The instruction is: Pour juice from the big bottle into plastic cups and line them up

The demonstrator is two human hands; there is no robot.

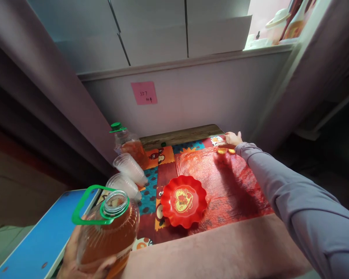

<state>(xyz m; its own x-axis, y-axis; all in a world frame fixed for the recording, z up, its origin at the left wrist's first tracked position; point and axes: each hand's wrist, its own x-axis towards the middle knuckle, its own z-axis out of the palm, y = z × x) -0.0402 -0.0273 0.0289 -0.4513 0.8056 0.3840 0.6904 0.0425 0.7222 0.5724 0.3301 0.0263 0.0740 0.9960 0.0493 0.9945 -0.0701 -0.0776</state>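
Observation:
My left hand [72,255] grips the lower body of a large clear plastic jug [110,228] of amber liquid. The jug's mouth is uncapped, and a green carry handle [84,205] rings its neck. Across the table, my right hand [232,140] has its fingers closed around a small clear plastic cup [221,150] with yellow-orange liquid low in it; the fingers hide most of the cup. Just right of it, partly behind the wrist, stands a second small cup [232,151] of similar liquid. Between my arms lies a red scalloped dish [184,201] with a gold heart print.
Two stacks of clear plastic cups, an upper stack [130,168] and a lower stack [123,186], lie sideways at left. Behind them stands another green-capped jug [129,145]. A green cap [163,144] lies near the wooden back edge [180,133]. Red plastic sheeting [197,162] covers the right side.

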